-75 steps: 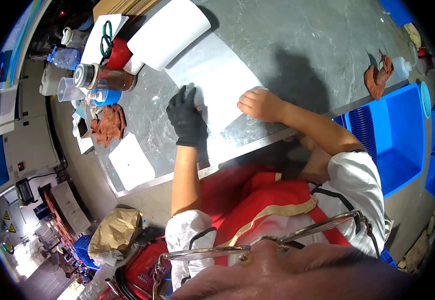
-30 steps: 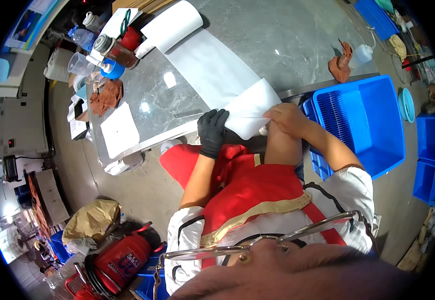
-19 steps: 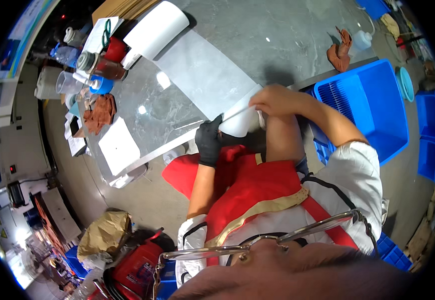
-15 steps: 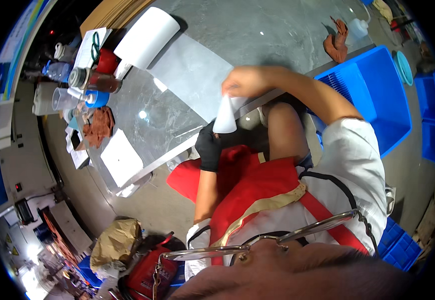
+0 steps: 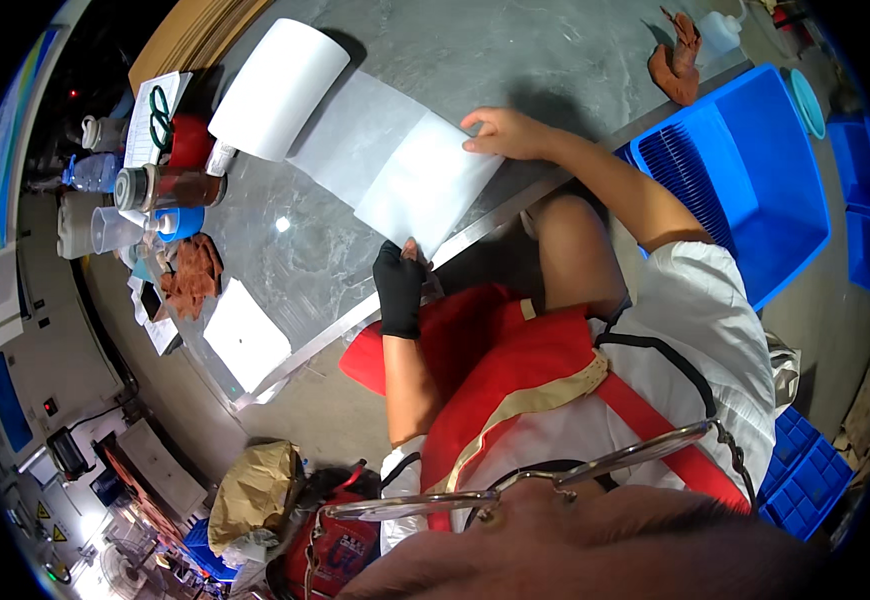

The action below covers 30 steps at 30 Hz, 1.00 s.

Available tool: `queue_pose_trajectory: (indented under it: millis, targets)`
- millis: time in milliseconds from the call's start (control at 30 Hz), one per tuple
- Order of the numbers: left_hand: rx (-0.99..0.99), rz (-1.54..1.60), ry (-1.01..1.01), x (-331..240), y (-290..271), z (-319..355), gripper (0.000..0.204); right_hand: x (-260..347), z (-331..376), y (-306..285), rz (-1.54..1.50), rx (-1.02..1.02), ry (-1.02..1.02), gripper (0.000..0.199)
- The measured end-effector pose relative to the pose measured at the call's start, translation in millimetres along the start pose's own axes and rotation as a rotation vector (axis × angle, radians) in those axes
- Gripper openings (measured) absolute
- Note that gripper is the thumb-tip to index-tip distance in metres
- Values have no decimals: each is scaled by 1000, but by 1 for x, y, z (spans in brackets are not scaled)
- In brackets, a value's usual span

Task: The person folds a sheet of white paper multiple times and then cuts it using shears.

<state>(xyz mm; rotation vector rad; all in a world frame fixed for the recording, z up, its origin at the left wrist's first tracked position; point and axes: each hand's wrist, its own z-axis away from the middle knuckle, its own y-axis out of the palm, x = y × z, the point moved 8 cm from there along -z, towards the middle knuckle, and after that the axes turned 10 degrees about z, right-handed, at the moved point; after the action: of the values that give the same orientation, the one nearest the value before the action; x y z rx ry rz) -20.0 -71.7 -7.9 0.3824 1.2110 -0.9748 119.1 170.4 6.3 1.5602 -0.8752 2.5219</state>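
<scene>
A white sheet [image 5: 426, 182] is spread near the front edge of the table. It overlaps a thin white strip [image 5: 343, 137] that runs out from a large white roll [image 5: 280, 90]. My left hand [image 5: 401, 288], in a black glove with bare fingertips, pinches the sheet's near corner at the table edge. My bare right hand [image 5: 511, 134] is at the sheet's far right edge, thumb and forefinger apart, touching it.
Left on the grey table [image 5: 325, 262] are a brown jar [image 5: 185, 187], green scissors [image 5: 160, 117], a reddish-brown cloth [image 5: 192, 277] and a white paper [image 5: 246, 335]. Beyond my right arm lie a brown glove [image 5: 677, 65] and a blue bin [image 5: 777, 180].
The white sheet was gathered into a cone between my hands; now it is spread over the strip. My right hand moved away from me and its fingers parted. My left hand shifted slightly left.
</scene>
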Motion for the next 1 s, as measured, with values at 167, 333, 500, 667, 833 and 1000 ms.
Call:
queue_pose_trajectory:
  millis: [167,333,500,667,833,1000]
  targets:
    - [19,58,22,-7,1,3,31,-11,16,5,61,-122,10,50]
    - [-164,91,224,0,0,6,21,-13,21,9,3,-324,-50,47]
    - [-108,4,107,6,3,1,24,-7,38,3,178,-415,28,41]
    - [-78,131,109,-17,8,7,26,-12,45,3,200,-458,53,37]
    - [-147,246,-16,-9,1,22,26,-11,46,6,257,-503,21,35]
    - [-170,70,-35,-6,-6,45,39,-11,47,7,280,-504,28,33]
